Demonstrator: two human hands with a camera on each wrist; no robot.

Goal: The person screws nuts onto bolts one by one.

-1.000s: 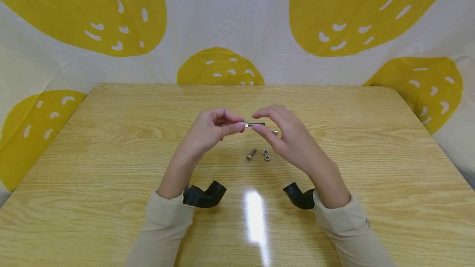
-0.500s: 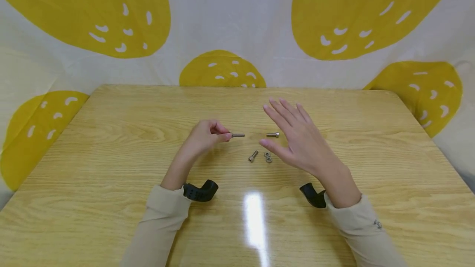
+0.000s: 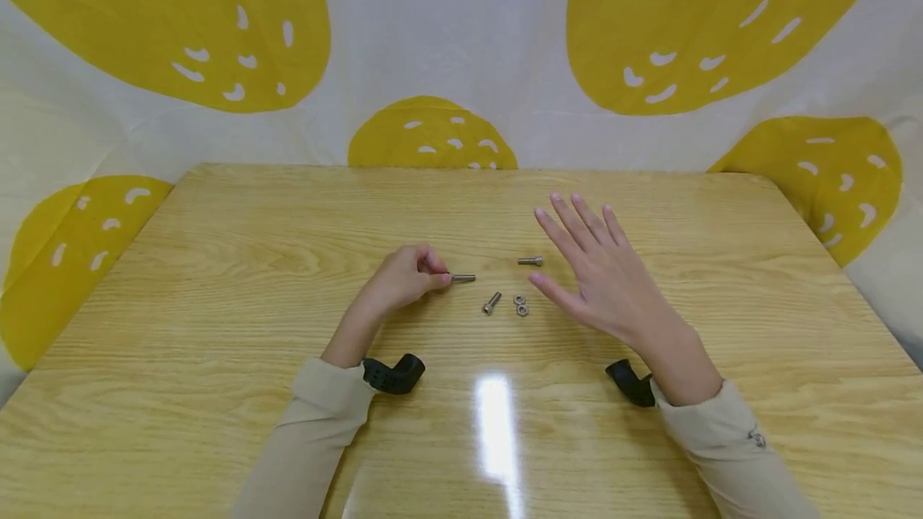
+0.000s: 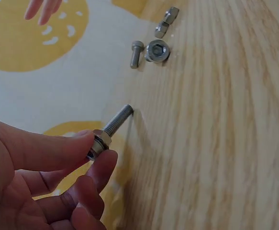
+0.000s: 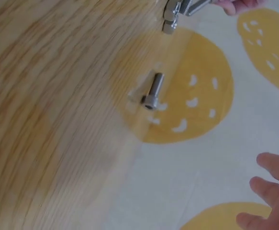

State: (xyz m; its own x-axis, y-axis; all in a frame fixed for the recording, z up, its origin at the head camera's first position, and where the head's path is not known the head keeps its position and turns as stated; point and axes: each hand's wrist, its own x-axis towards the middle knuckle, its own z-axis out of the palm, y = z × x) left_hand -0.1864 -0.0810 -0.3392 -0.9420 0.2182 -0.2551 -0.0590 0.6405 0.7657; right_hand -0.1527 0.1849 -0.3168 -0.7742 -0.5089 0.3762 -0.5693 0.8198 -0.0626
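Observation:
My left hand (image 3: 404, 280) pinches a metal bolt (image 4: 118, 120) by its head end between thumb and forefinger, low over the table. A hex nut (image 4: 102, 137) sits on the bolt close to the head, which the fingertips partly cover. The threaded shank points right, toward the other hardware. My right hand (image 3: 606, 279) is held with fingers spread and holds nothing. Just left of its thumb lies a loose socket-head bolt (image 3: 530, 261). Nearer to me, a second loose bolt (image 3: 492, 303) lies at a slant beside two hex nuts (image 3: 521, 305).
The wooden table (image 3: 216, 343) runs back to a white cloth (image 3: 447, 38) with yellow printed shapes. Black curved mounts (image 3: 392, 375) are worn at both wrists. A bright light reflection lies on the tabletop in front.
The right hand has let go of the bolt's shank side, spread its fingers and drawn off to the right. The left hand has lowered the bolt with its nut toward the table.

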